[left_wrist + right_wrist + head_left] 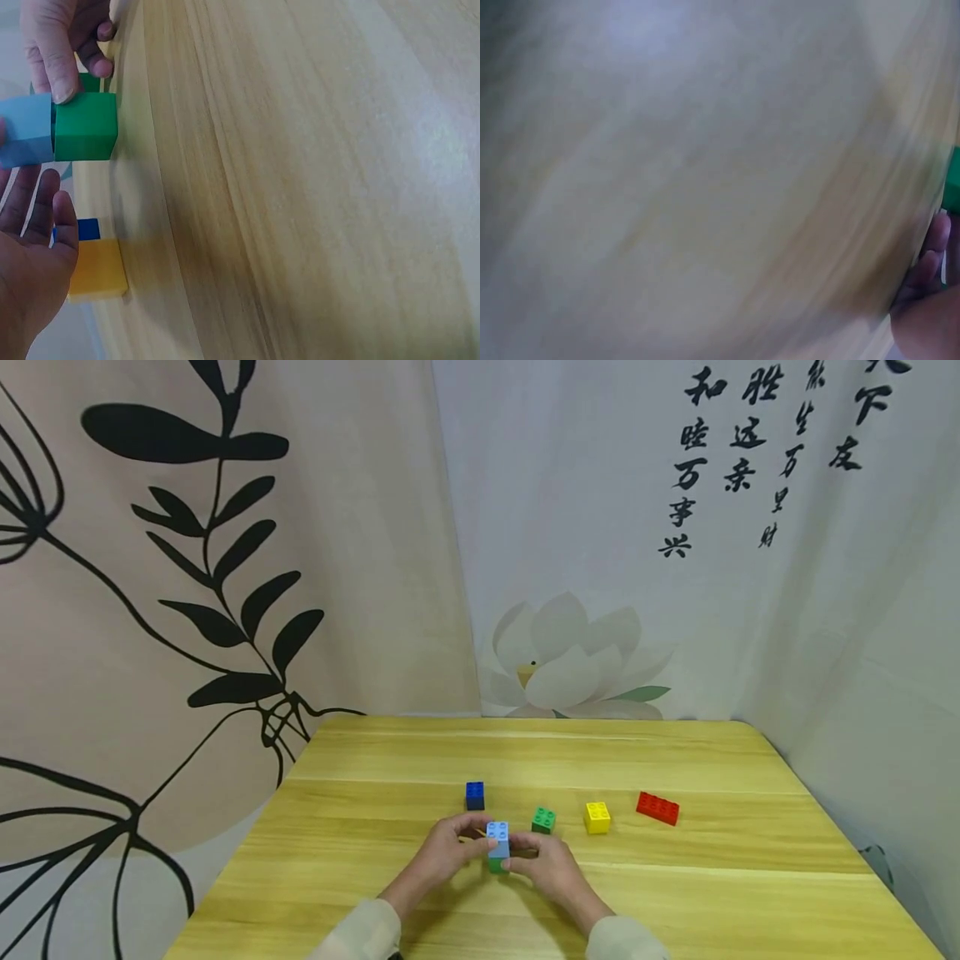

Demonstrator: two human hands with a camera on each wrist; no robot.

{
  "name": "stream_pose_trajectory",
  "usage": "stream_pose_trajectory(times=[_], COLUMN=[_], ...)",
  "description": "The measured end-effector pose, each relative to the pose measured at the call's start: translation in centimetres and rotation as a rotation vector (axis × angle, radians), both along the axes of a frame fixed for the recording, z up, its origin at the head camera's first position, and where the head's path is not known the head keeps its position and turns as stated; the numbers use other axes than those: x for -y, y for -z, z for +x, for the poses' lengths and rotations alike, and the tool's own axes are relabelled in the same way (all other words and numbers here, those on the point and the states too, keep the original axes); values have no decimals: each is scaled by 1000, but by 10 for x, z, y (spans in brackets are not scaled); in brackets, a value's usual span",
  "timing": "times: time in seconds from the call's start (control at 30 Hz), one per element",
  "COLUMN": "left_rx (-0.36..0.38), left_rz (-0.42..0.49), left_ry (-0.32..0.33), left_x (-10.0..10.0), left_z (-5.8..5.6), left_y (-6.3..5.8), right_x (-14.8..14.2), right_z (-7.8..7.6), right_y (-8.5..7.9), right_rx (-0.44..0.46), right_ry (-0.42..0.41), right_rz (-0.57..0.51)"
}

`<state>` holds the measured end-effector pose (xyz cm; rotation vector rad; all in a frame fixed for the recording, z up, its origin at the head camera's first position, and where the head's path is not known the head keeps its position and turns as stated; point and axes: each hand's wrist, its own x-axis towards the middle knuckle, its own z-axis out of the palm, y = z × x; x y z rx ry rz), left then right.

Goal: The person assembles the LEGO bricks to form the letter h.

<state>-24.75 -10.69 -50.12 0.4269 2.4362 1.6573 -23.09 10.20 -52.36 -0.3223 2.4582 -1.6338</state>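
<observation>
In front of me my left hand (442, 853) holds a light blue toy brick (497, 839) by its left side, thumb on it. My right hand (553, 868) pinches from the right, its thumb against a green brick (497, 865) directly under the light blue one. In the left wrist view a thin dark line runs between the light blue brick (26, 129) and the green brick (86, 127). Beyond the left hand in that view is a yellow brick (99, 268), mostly hidden in the head view. The right wrist view catches only part of the green brick (952, 180).
Several bricks stand farther back on the wooden table (712, 877): a dark blue one (475, 795), another green one (543, 820), a yellow one (597, 817) and a longer red one (657, 808). Printed curtains (375, 568) hang behind the table.
</observation>
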Motion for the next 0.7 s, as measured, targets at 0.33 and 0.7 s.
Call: stream_pose_trajectory(times=[0.33, 0.7], left_rx=[-16, -66], left_rz=[-51, -104], left_ry=[24, 47], left_x=[2, 2], left_z=[1, 3], left_y=[-7, -8], right_x=[3, 2], right_z=[0, 0], right_y=[1, 3], right_rx=[-20, -31], right_ry=[10, 1], right_rz=[25, 44])
